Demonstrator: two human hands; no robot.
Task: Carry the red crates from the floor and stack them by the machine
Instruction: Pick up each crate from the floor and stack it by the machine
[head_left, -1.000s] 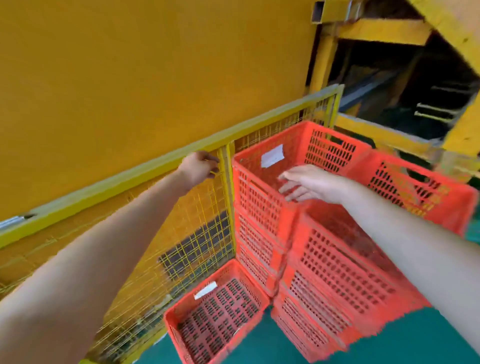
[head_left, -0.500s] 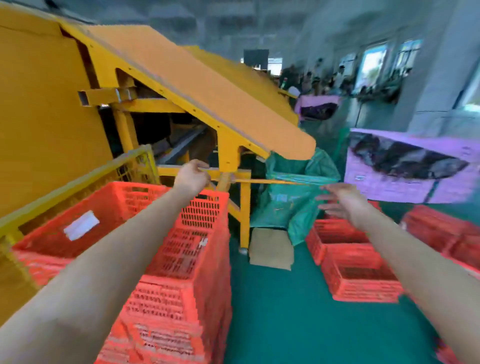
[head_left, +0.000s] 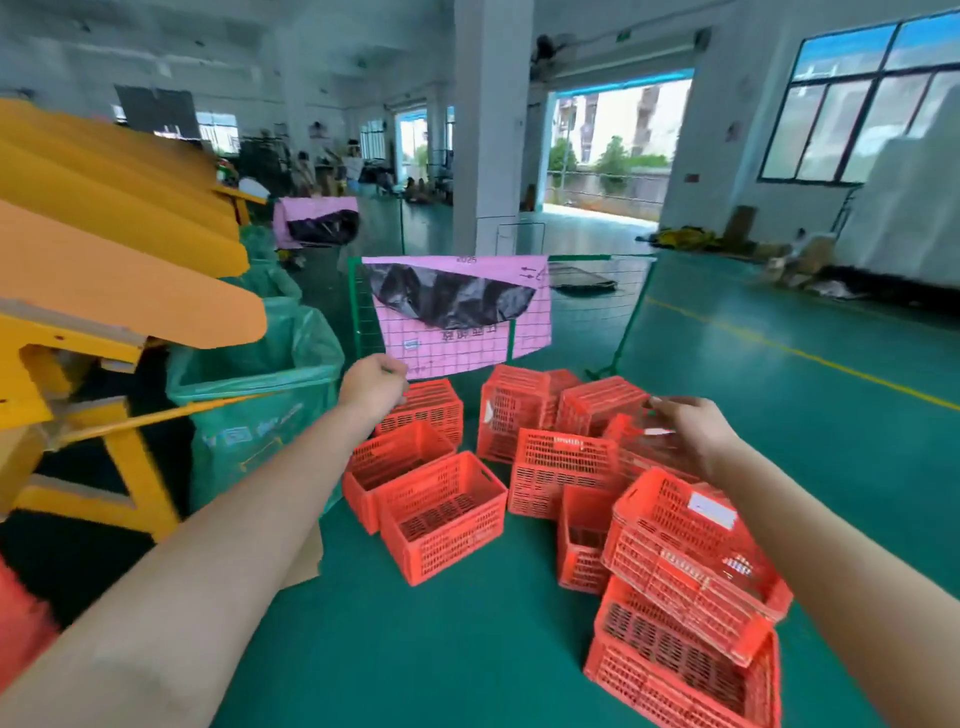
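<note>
Several red crates lie scattered on the green floor ahead of me; the nearest upright crate (head_left: 441, 514) is in the middle. Two more crates (head_left: 691, 613) are stacked crookedly at the lower right. The yellow machine (head_left: 88, 291) fills the left side. Both my arms reach forward in the air. My left hand (head_left: 371, 384) is curled into a loose fist and holds nothing. Above the crates on the right, my right hand (head_left: 685, 431) hangs with relaxed, spread fingers, empty and apart from the pile.
A green plastic bag (head_left: 260, 395) hangs beside the machine. A green wire fence with a pink sheet (head_left: 462, 312) stands behind the crates. A white pillar (head_left: 491, 130) rises further back. A piece of cardboard (head_left: 306, 561) lies on the floor at the machine's foot.
My view has swung right from the stacked crates by the yellow guard rail to the pile on the floor. Both hands left the stack and rail and now hang free.
</note>
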